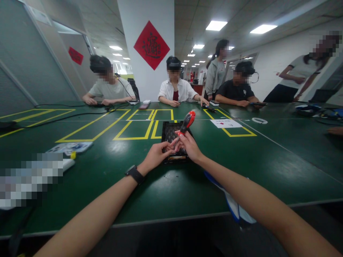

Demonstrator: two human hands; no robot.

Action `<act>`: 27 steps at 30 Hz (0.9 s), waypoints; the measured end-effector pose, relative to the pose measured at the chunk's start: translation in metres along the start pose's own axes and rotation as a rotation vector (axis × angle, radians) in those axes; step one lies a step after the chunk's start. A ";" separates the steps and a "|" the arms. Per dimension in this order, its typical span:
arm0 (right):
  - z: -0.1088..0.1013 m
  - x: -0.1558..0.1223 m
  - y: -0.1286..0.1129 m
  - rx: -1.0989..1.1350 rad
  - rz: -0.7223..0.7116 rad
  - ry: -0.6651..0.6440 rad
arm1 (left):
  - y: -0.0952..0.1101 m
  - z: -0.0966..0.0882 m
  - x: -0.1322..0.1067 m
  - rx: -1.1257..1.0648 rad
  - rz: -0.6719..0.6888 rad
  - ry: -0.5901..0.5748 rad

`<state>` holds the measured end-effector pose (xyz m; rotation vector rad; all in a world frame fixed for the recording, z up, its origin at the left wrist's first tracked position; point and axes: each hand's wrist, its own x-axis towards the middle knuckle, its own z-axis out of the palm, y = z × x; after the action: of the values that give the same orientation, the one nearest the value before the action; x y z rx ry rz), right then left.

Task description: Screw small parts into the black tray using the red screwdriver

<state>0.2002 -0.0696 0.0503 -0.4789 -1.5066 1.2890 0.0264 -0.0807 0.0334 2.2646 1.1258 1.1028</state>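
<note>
A screwdriver (187, 123) with a red and black handle leans up and to the right, its shaft pointing down to the left. The fingers of my right hand (189, 144) are closed round it near the base of the handle. By the lower end of the shaft, my left hand (158, 153) has its fingertips pinched together; whatever they hold is too small to make out. Both hands are over a black open tray (165, 134) with a dark, uneven interior. My fingers hide the screwdriver's tip and part of the tray.
Yellow tape outlines (92, 139) mark the green table (128, 200). A paper sheet (226, 123) and a white ring (259, 121) lie to the right. Near my right forearm is a blue and white item (235, 205). Black cables (59, 119) cross the left side. Several people sit or stand opposite.
</note>
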 end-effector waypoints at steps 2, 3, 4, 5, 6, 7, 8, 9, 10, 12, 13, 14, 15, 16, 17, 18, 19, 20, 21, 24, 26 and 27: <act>0.000 0.000 0.000 -0.013 -0.005 0.005 | 0.000 0.000 0.001 0.010 0.001 0.019; 0.000 0.000 -0.001 -0.023 -0.005 0.010 | 0.000 0.000 0.001 0.014 0.001 0.024; 0.000 0.000 -0.001 -0.034 -0.006 0.021 | -0.001 0.000 0.001 0.014 0.003 0.025; 0.000 0.000 -0.001 -0.042 -0.009 0.036 | -0.001 0.000 0.001 0.013 0.009 0.023; 0.000 0.000 -0.002 -0.044 -0.015 0.051 | -0.001 -0.001 0.001 0.011 0.018 0.019; -0.001 0.000 -0.002 -0.038 -0.025 0.064 | -0.001 -0.001 0.001 0.011 0.030 0.013; -0.001 -0.001 -0.002 -0.025 -0.034 0.075 | -0.001 -0.002 0.001 0.013 0.041 0.009; -0.001 -0.001 -0.002 -0.008 -0.037 0.079 | -0.001 -0.002 0.001 0.016 0.049 0.005; -0.001 -0.001 -0.002 0.010 -0.034 0.077 | -0.001 -0.002 0.001 0.019 0.054 0.002; -0.002 0.000 -0.001 0.035 -0.020 0.064 | -0.001 -0.002 0.000 0.020 0.054 -0.006; -0.002 0.000 -0.001 0.039 -0.016 0.060 | -0.001 -0.002 0.000 0.016 0.051 -0.013; -0.002 0.001 0.000 0.041 -0.019 0.060 | -0.001 -0.002 0.000 0.009 0.047 -0.024; -0.002 0.001 0.001 0.044 -0.027 0.066 | 0.000 -0.002 0.000 0.001 0.044 -0.037; -0.002 0.002 0.001 0.048 -0.039 0.074 | 0.000 -0.002 -0.001 -0.006 0.040 -0.045; -0.003 0.002 0.002 0.054 -0.049 0.083 | 0.000 -0.002 -0.001 -0.010 0.034 -0.047; -0.003 0.003 0.002 0.061 -0.057 0.090 | 0.001 -0.002 -0.001 -0.011 0.028 -0.043; -0.003 0.003 0.002 0.066 -0.061 0.093 | 0.001 -0.002 0.000 -0.007 0.023 -0.032; -0.003 0.003 0.003 0.067 -0.063 0.096 | 0.001 -0.002 0.000 0.001 0.019 -0.015; -0.003 0.003 0.003 0.065 -0.065 0.101 | 0.001 -0.001 0.000 0.010 0.017 0.005; -0.002 0.003 0.003 0.055 -0.069 0.115 | 0.000 -0.001 0.001 0.029 0.014 0.041; -0.001 0.002 0.002 0.063 -0.062 0.107 | -0.001 -0.001 0.001 0.041 0.010 0.043; -0.001 0.002 0.002 0.075 -0.054 0.097 | -0.002 -0.002 0.001 0.045 0.012 0.036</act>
<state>0.1997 -0.0664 0.0491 -0.4430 -1.3775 1.2577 0.0245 -0.0791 0.0338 2.2977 1.1633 1.1379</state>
